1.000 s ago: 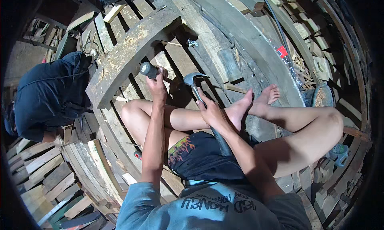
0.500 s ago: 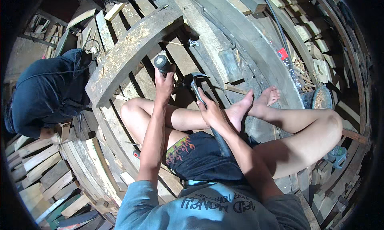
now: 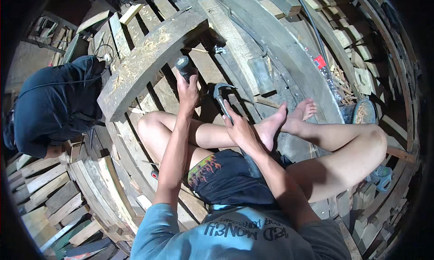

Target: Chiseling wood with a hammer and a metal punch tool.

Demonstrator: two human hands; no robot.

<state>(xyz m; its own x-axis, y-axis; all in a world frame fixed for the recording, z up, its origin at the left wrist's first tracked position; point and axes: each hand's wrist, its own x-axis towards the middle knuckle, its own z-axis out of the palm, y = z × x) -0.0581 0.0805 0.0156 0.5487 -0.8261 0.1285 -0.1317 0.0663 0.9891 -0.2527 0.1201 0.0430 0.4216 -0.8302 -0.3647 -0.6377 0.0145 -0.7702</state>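
Observation:
My left hand (image 3: 188,92) is closed around an upright black handle with a round grey end (image 3: 182,63). Whatever lies below the fist is hidden, so the kind of tool cannot be made out. In my right hand (image 3: 239,130) is a claw hammer (image 3: 222,87), its head raised and the curved claw pointing right. The lower part of its shaft runs back beneath my right forearm. A little gap separates the hammer head from my left fist. Just beyond the left hand lies a thick curved wooden beam (image 3: 135,63) strewn with shavings.
Gapped planks (image 3: 199,208) lie under my crossed legs. Another person in dark clothing (image 3: 54,106) bends down at the left. A grey wooden block (image 3: 261,74) and a long pale board (image 3: 230,43) lie ahead. Stacked offcuts (image 3: 54,192) fill the lower left; a red-ended tool (image 3: 154,174) lies near my left knee.
The black handle has shifted slightly away from me and tilts a little more, with my left hand around it. The hammer has moved only slightly. The other person leans a bit differently.

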